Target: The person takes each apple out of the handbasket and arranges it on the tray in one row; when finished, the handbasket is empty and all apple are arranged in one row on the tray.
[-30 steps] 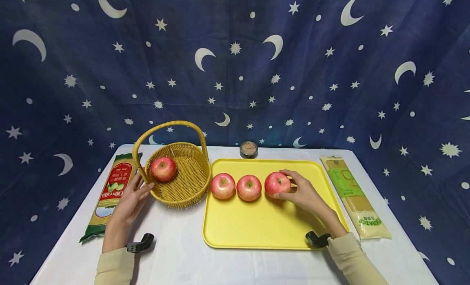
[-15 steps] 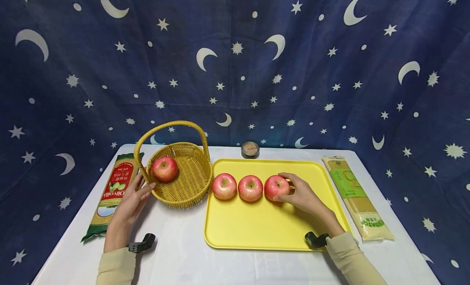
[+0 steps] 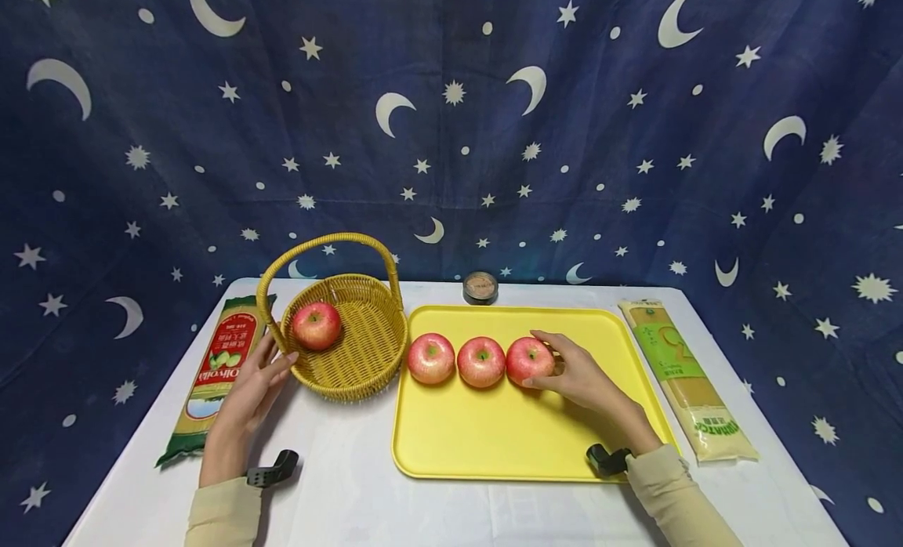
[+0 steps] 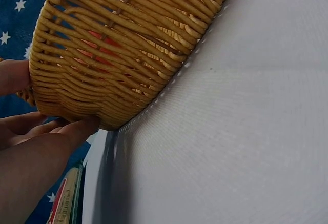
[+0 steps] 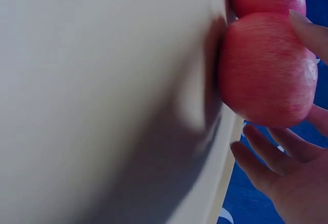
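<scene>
On the left of the head view, a woven yellow basket [image 3: 363,327] with an arched handle holds one red apple [image 3: 317,325]. My left hand [image 3: 247,394] grips the basket's left side, thumb at the rim and fingers against the outer weave [image 4: 102,70]. A yellow tray [image 3: 487,445] bears a row of apples: a left apple [image 3: 431,358], a middle apple [image 3: 481,362] and a right apple [image 3: 529,361]. My right hand [image 3: 580,372] holds the right apple between thumb and fingers, close beside the middle one. In the right wrist view, that apple [image 5: 269,70] sits low at the tray's surface.
A pasta packet [image 3: 222,367] with a red label lies left of the basket, partly behind my left hand. Right of the tray lies a packet of noodles [image 3: 680,374] with a green label. A small round container [image 3: 480,287] stands behind the tray, before a dark blue star-and-moon curtain [image 3: 451,139].
My right hand has brought the right apple slightly left and down, closing the small gap to the middle apple. My left hand and the basket stay put; the head view shifts slightly.
</scene>
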